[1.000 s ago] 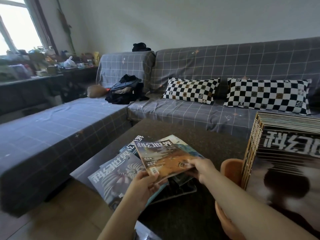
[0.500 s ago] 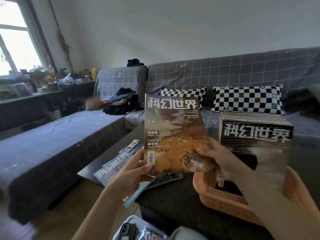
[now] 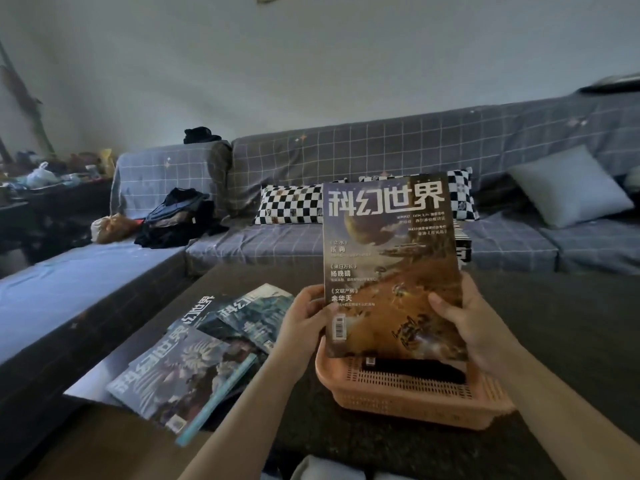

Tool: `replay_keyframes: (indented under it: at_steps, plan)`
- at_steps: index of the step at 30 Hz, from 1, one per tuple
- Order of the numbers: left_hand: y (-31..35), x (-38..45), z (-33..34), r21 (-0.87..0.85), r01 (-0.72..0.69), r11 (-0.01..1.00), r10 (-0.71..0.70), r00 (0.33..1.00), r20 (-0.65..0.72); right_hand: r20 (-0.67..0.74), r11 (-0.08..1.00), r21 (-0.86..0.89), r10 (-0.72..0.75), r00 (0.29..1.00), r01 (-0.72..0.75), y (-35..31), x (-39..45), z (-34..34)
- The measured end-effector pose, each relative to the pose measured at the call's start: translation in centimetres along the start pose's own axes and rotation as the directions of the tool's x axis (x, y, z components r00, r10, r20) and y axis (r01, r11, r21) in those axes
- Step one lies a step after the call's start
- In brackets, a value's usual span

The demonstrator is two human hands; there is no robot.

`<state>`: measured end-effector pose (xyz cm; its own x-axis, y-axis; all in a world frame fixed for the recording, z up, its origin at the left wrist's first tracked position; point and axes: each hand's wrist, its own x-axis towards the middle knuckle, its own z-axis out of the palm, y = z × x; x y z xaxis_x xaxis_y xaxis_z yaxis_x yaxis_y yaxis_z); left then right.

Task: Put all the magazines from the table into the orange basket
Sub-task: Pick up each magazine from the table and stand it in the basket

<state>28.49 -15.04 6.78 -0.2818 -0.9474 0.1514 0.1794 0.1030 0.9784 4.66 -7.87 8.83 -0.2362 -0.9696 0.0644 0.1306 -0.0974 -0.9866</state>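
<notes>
I hold a brown-orange magazine upright over the orange basket. My left hand grips its lower left edge and my right hand grips its lower right edge. Its bottom edge sits just above the basket's near rim. Behind it stands a row of magazines in the basket, mostly hidden. Several more magazines lie spread on the dark table to the left of the basket.
A grey checked sofa wraps round the table's far and left sides, with checkered cushions, a pale pillow and a heap of dark clothes. A cluttered shelf stands at far left.
Both hands have lifted the brown-orange magazine off the spread pile, turned it upright and carried it right until it stands over the basket.
</notes>
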Motion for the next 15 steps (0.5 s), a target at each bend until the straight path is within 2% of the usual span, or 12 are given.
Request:
replay_keyframes:
  at_steps: [3, 6, 9, 12, 15]
  plan:
    - [-1.2, 1.5, 2.3, 0.113, 0.014, 0.994, -0.003, 0.996, -0.093, -0.113, 0.992, -0.121, -0.04, 0.993, 0.026, 0.4, 0.3, -2.0]
    - [-2.8, 2.7, 3.6, 0.312, 0.051, 0.949, 0.001, 0.986, -0.164, -0.207, 0.957, -0.29, -0.052, 0.977, -0.011, 1.4, 0.6, -3.6]
    - [-4.4, 3.3, 4.3, 0.457, 0.071, 0.887, 0.017, 0.982, -0.187, -0.26, 0.87, -0.487, -0.06, 0.964, -0.077, 3.0, 0.8, -4.5]
    - [-5.6, 3.4, 4.9, 0.567, 0.087, 0.819, 0.008, 0.987, -0.163, -0.298, 0.749, -0.655, -0.133, 0.945, -0.101, 4.5, 1.0, -4.5]
    - [-6.2, 3.6, 5.0, 0.585, 0.112, 0.804, -0.02, 0.987, -0.162, -0.302, 0.649, -0.755, -0.214, 0.929, -0.096, 5.4, 1.2, -4.5]
